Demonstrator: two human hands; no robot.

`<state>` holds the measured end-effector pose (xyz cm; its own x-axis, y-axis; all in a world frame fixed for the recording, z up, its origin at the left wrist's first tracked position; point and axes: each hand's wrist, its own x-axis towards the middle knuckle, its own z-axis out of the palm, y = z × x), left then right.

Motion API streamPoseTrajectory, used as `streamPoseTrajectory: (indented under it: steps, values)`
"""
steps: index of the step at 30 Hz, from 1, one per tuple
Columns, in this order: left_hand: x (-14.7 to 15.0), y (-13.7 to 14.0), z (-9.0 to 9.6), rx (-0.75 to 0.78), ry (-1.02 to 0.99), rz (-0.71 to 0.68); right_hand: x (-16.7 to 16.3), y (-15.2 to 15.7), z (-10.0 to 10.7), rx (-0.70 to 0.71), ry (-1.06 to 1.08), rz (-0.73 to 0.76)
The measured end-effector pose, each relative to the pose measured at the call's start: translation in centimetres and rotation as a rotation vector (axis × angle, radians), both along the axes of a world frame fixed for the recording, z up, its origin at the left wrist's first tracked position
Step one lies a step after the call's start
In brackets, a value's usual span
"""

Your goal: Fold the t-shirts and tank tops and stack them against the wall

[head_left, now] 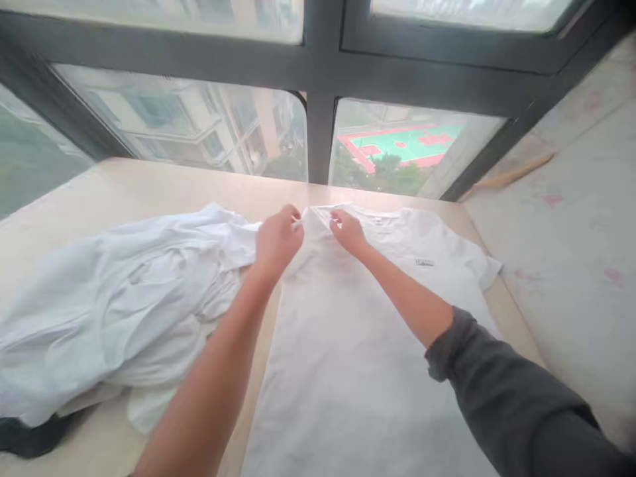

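A white T-shirt lies spread out in front of me, its collar toward the window and a small dark print on the chest. My left hand pinches the fabric at the shirt's left sleeve and shoulder. Close beside it, my right hand is closed on the cloth near the collar, also in a pinch. Between the two hands the fabric is lifted a little and creased. The shirt's other sleeve lies flat at the right, and its lower end runs out of view.
A heap of crumpled white clothes lies at the left, with a black piece of cloth at its lower edge. The pale sill ends at a dark window frame. A papered wall bounds the right side.
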<state>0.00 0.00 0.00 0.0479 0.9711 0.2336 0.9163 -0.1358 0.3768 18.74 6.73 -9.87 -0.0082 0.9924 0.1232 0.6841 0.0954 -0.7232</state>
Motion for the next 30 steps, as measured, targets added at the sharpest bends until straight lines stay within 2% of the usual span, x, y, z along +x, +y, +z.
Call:
streamPoseTrajectory:
  steps: [3,6,8,11,15,19,23,27,30]
  values:
    - [4.1,-3.0,-1.7,-0.065,-0.054,-0.276,1.0,0.0,0.2,-0.037,-0.005,-0.041]
    - [4.7,-4.7,-3.3,-0.057,-0.132,-0.389,2.0,-0.2,0.3,-0.089,-0.002,-0.047]
    - [2.8,-5.2,-4.4,-0.017,-0.171,-0.355,2.4,-0.4,0.3,-0.126,0.009,-0.022]
    - [-1.5,-5.6,-6.1,0.023,-0.190,-0.217,2.4,-0.5,0.5,-0.167,0.028,0.026]
    - [-5.7,-6.3,-8.2,-0.028,-0.177,-0.136,0.8,0.3,0.9,-0.184,0.035,0.049]
    - [-5.7,-6.7,-9.5,-0.056,-0.170,-0.124,-1.8,1.7,1.5,-0.167,0.030,0.057]
    - [-4.1,-6.4,-9.6,-0.028,-0.151,-0.098,-3.6,3.2,1.9,-0.144,0.023,0.059]
    - [-3.4,-6.4,-9.5,0.039,-0.105,-0.075,-3.9,4.5,2.0,-0.136,0.009,0.051]
    - [-3.5,-6.7,-9.6,0.086,-0.043,-0.110,-3.5,4.8,1.6,-0.136,-0.017,0.039]
